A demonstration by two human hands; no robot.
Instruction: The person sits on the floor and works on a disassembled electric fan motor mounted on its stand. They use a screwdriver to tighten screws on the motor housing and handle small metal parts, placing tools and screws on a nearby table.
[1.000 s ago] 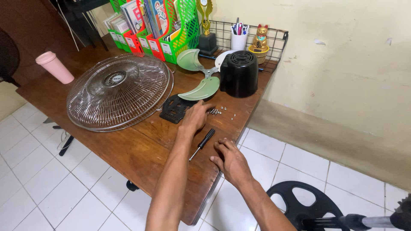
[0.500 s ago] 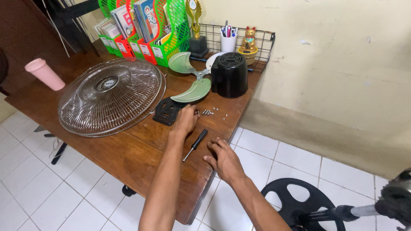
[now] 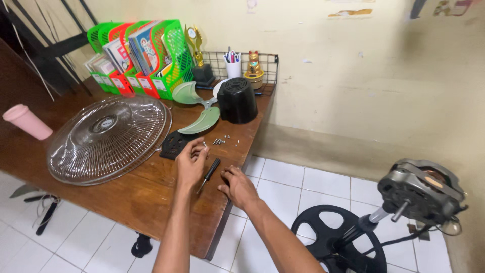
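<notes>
My left hand (image 3: pixel 191 163) hovers over the wooden table (image 3: pixel 126 202) with its fingertips pinched on a small screw, just right of a flat black plastic part (image 3: pixel 173 145). A black-handled screwdriver (image 3: pixel 208 174) lies on the table between my hands. My right hand (image 3: pixel 237 186) rests on the tabletop beside the screwdriver, fingers apart and holding nothing. Several loose screws (image 3: pixel 222 141) lie a little beyond my left hand. Behind them are a green fan blade (image 3: pixel 201 112) and a black motor cover (image 3: pixel 236 100).
A round wire fan grille (image 3: pixel 108 137) lies on the left of the table, a pink cup (image 3: pixel 28 121) beyond it. Green and red file racks (image 3: pixel 144 55), a trophy and a pen cup line the back. On the tiled floor, right, stands a fan stand with bare motor (image 3: pixel 422 189) and black round base (image 3: pixel 336 242).
My left hand has drawn back from the screws and black part, fingertips now pinched. My view has swung right, so the fan motor on its stand shows. The right hand has hardly moved.
</notes>
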